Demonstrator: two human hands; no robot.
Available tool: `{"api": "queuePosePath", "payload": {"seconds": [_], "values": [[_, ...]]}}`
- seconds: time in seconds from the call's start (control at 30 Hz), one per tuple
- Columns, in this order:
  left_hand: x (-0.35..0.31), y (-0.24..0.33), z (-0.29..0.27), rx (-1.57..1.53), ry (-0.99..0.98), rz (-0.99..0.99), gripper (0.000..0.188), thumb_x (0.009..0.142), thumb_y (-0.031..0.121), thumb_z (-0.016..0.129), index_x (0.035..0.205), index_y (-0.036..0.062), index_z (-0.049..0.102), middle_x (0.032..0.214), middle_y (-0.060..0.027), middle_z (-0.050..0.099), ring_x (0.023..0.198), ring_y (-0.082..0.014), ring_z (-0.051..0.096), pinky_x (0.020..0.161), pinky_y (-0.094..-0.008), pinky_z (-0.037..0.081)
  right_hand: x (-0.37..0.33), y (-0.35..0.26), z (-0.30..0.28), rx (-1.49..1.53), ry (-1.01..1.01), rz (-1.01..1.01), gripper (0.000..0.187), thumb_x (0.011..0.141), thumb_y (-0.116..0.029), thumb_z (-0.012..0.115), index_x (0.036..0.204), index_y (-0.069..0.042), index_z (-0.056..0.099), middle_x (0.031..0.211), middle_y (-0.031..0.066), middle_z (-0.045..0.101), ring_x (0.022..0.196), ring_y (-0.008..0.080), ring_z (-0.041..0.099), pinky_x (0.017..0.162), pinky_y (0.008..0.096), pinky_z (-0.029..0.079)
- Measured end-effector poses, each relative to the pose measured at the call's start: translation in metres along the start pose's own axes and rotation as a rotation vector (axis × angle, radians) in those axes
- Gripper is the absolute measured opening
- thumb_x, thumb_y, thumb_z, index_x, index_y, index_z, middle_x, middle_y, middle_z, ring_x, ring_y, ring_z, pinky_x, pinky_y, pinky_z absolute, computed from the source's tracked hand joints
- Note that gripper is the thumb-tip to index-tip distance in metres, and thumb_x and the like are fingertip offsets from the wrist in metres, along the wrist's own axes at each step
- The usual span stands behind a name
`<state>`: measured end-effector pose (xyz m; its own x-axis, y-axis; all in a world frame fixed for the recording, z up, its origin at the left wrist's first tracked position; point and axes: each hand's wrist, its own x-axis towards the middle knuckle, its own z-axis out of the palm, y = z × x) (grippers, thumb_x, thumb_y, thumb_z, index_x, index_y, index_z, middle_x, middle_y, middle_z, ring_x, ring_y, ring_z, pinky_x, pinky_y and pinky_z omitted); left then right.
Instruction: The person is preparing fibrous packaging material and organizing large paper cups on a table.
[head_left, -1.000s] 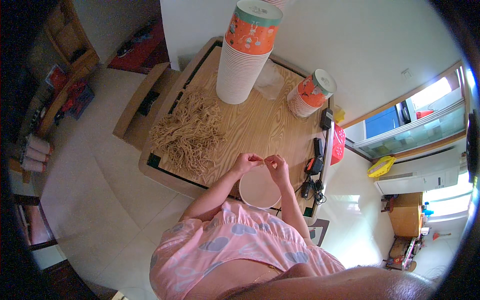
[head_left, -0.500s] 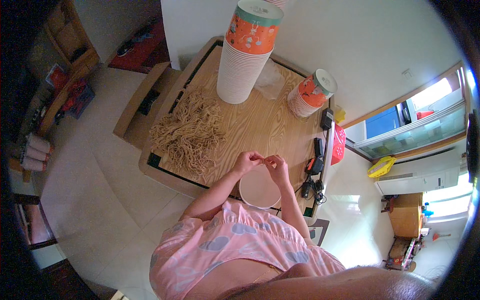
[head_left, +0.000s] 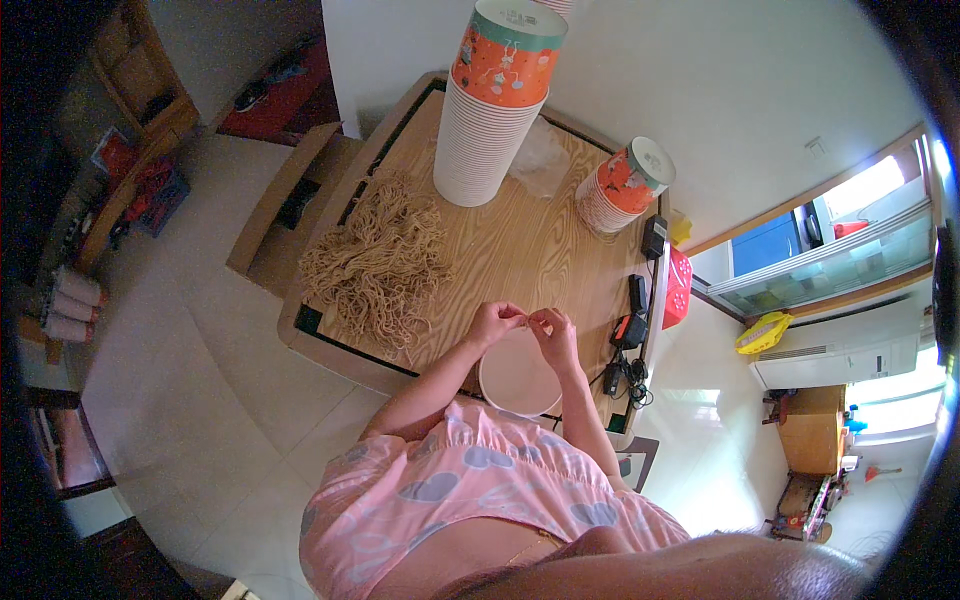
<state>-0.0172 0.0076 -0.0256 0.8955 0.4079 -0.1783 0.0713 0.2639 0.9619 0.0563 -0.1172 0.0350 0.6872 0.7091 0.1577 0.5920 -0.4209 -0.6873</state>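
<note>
My left hand (head_left: 497, 322) and my right hand (head_left: 553, 335) meet at the fingertips over the far rim of a white paper bucket (head_left: 520, 375). The bucket stands mouth up at the table's near edge, close to my body. Both hands are closed in a pinch. Whatever lies between the fingers is too small to make out. Left of my left hand a loose heap of tan cord (head_left: 380, 265) spreads over the wood-grain table (head_left: 500, 250).
Beyond the hands rises a tall stack of upturned paper buckets (head_left: 490, 120). A shorter stack (head_left: 625, 185) stands at the far right, with a clear plastic bag (head_left: 540, 160) between them. Black adapters and cables (head_left: 628, 350) lie along the right edge. An open cardboard box (head_left: 290, 215) sits left of the table.
</note>
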Motion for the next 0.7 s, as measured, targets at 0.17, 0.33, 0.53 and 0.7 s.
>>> {"api": "queuePosePath", "payload": {"seconds": [0.17, 0.33, 0.53, 0.7], "values": [[0.000, 0.001, -0.003, 0.050, 0.006, -0.015, 0.016, 0.070, 0.017, 0.068, 0.078, 0.0047, 0.064, 0.072, -0.0012, 0.062, 0.066, -0.0088, 0.054, 0.062, -0.0237, 0.042, 0.000, 0.002, 0.001, 0.014, 0.015, -0.014, 0.005, 0.072, -0.006, 0.060, 0.076, -0.004, 0.060, 0.070, 0.0088, 0.058, 0.063, 0.0194, 0.054, 0.059, 0.0295, 0.044], [0.003, -0.011, -0.005, 0.110, 0.029, -0.026, 0.020, 0.069, 0.022, 0.070, 0.077, 0.0049, 0.064, 0.070, -0.0006, 0.061, 0.064, -0.0084, 0.054, 0.061, -0.0232, 0.042, 0.000, -0.002, 0.001, 0.027, 0.017, 0.001, 0.005, 0.072, -0.005, 0.060, 0.077, -0.004, 0.060, 0.071, 0.0087, 0.058, 0.064, 0.0189, 0.054, 0.060, 0.0290, 0.044], [0.005, -0.016, -0.006, 0.149, 0.051, -0.085, 0.025, 0.068, 0.028, 0.071, 0.075, 0.0055, 0.064, 0.069, 0.0008, 0.061, 0.062, -0.0076, 0.053, 0.059, -0.0219, 0.042, -0.001, -0.001, 0.002, 0.069, 0.032, 0.015, 0.007, 0.071, -0.004, 0.060, 0.078, -0.003, 0.061, 0.071, 0.0085, 0.058, 0.064, 0.0183, 0.055, 0.060, 0.0284, 0.044], [0.001, -0.007, -0.005, 0.114, 0.032, -0.118, 0.024, 0.068, 0.027, 0.070, 0.076, 0.0052, 0.065, 0.070, 0.0002, 0.061, 0.063, -0.0081, 0.053, 0.059, -0.0225, 0.042, -0.001, -0.007, 0.002, 0.073, 0.030, 0.042, 0.007, 0.071, -0.004, 0.060, 0.078, -0.003, 0.061, 0.071, 0.0086, 0.058, 0.064, 0.0182, 0.055, 0.061, 0.0281, 0.045]]}}
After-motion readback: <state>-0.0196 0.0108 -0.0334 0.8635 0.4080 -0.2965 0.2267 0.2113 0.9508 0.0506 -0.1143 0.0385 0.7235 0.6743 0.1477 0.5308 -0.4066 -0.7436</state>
